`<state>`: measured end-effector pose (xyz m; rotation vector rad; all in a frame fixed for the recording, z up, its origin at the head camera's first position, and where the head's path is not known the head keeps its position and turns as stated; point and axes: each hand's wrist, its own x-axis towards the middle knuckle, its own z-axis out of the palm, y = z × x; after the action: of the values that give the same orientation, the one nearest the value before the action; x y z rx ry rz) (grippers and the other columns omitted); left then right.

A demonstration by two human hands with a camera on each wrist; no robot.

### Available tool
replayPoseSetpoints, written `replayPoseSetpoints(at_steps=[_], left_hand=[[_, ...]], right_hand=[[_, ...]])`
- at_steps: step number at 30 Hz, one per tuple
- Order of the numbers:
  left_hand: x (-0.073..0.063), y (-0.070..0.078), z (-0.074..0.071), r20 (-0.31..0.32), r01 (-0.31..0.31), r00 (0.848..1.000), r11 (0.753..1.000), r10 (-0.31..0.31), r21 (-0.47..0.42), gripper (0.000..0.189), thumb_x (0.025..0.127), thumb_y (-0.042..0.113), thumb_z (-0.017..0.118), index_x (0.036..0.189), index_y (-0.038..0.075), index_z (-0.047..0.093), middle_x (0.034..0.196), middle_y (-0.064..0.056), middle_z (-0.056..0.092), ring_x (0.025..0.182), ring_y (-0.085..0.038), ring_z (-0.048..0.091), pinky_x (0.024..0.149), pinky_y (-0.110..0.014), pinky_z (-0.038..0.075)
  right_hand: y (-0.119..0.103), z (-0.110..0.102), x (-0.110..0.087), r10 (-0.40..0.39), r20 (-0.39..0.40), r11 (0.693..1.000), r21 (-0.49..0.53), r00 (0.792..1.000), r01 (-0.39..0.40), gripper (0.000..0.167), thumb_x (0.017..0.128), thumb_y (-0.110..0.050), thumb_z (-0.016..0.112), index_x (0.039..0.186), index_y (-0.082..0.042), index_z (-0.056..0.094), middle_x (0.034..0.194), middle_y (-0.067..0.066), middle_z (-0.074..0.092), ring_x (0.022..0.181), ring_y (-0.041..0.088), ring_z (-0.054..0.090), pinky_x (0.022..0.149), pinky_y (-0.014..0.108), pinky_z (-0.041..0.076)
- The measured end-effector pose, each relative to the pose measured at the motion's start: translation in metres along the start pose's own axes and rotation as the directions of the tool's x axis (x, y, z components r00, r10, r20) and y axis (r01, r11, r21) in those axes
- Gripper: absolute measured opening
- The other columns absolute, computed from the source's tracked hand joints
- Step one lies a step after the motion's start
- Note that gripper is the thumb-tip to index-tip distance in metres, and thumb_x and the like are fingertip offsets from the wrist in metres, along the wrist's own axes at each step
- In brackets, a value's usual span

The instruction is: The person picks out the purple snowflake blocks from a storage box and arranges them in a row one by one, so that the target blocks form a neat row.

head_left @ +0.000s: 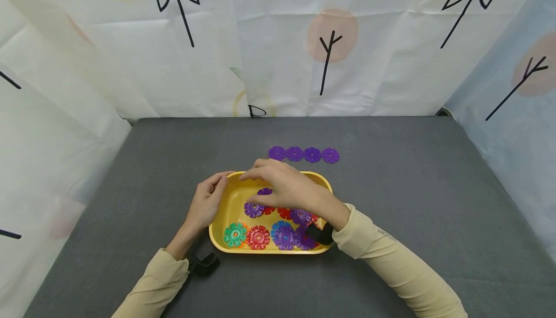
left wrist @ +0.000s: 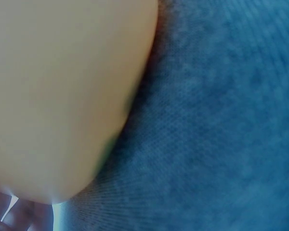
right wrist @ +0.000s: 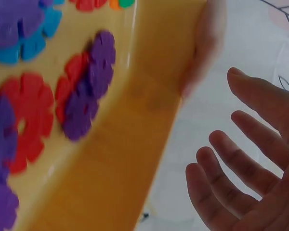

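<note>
On the grey table (head_left: pixel 399 202), yellow tray (head_left: pixel 234 204) w/ multicol. flower discs (head_left: pixel 258 237) inside. Row of 4 purple discs (head_left: pixel 298 154) just behind tray, seen in head view only. L hand (head_left: pixel 206 204) grips tray's left end; L wrist view blurred, can't tell grip there. R hand (head_left: pixel 284 183) above tray, thumb & fingers wide apart, holding nothing; R wrist view adds the fingertips. R sleeve (head_left: pixel 391 255) print: too small to read.

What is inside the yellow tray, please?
Purple, red, blue, green and orange flower-shaped discs lie in the yellow tray, some overlapping. In the head view, the right hand covers part, hiding whatever lies beneath.
</note>
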<state>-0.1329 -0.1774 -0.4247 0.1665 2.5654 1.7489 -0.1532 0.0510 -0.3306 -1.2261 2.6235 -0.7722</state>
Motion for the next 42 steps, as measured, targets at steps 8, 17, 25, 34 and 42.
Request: replayPoseSetpoints(at_steps=[8, 17, 25, 34, 42], left_hand=[[0.001, -0.001, -0.001, -0.001, 0.003, 1.000, 1.000, -0.003, 0.007, 0.042, 0.112, 0.030, 0.040, 0.137, 0.004, 0.060, 0.125, -0.021, 0.068, 0.092, -0.011, 0.069, 0.076, -0.018, 0.059], [0.002, 0.000, -0.001, -0.001, -0.005, 1.000, 1.000, 0.005, 0.006, 0.043, 0.112, 0.031, 0.038, 0.137, 0.004, 0.060, 0.125, -0.022, 0.068, 0.095, -0.014, 0.071, 0.076, -0.021, 0.060], [0.001, -0.001, -0.001, -0.006, 0.003, 1.000, 1.000, -0.003, 0.012, 0.043, 0.112, 0.031, 0.039, 0.137, 0.004, 0.061, 0.127, -0.021, 0.068, 0.103, -0.030, 0.069, 0.077, -0.019, 0.058], [-0.001, 0.000, 0.000, -0.019, 0.013, 1.000, 1.000, -0.013, 0.004, 0.042, 0.112, 0.031, 0.040, 0.137, 0.005, 0.061, 0.127, -0.021, 0.068, 0.099, -0.024, 0.069, 0.075, -0.019, 0.058], [-0.001, 0.000, 0.000, -0.029, 0.003, 1.000, 1.000, -0.002, 0.008, 0.042, 0.112, 0.030, 0.039, 0.136, 0.003, 0.061, 0.127, -0.021, 0.068, 0.103, -0.029, 0.069, 0.076, -0.018, 0.057]], right_hand=[[-0.003, 0.024, 0.010, -0.062, 0.113, 0.997, 0.049, 0.992, 0.056, 0.044, 0.091, -0.025, 0.079, 0.131, -0.006, 0.069, 0.124, 0.010, 0.070, 0.108, 0.023, 0.066, 0.093, 0.031, 0.054], [0.005, 0.037, 0.013, -0.022, 0.204, 1.000, 0.014, 0.979, 0.020, 0.050, 0.090, -0.027, 0.081, 0.135, -0.010, 0.067, 0.129, 0.008, 0.068, 0.116, 0.023, 0.063, 0.103, 0.036, 0.051], [0.010, 0.041, 0.014, 0.011, 0.248, 1.000, -0.024, 0.969, -0.005, 0.052, 0.088, -0.025, 0.082, 0.136, -0.010, 0.066, 0.130, 0.008, 0.067, 0.114, 0.022, 0.061, 0.104, 0.035, 0.051], [0.020, 0.048, 0.015, 0.025, 0.253, 0.997, -0.081, 0.967, -0.004, 0.050, 0.087, -0.024, 0.083, 0.132, -0.008, 0.069, 0.116, 0.010, 0.065, 0.098, 0.019, 0.054, 0.092, 0.031, 0.045], [0.022, 0.054, 0.015, 0.033, 0.254, 0.988, -0.153, 0.967, 0.006, 0.049, 0.090, -0.032, 0.080, 0.132, -0.009, 0.068, 0.107, 0.008, 0.059, 0.089, 0.016, 0.044, 0.085, 0.027, 0.039]])
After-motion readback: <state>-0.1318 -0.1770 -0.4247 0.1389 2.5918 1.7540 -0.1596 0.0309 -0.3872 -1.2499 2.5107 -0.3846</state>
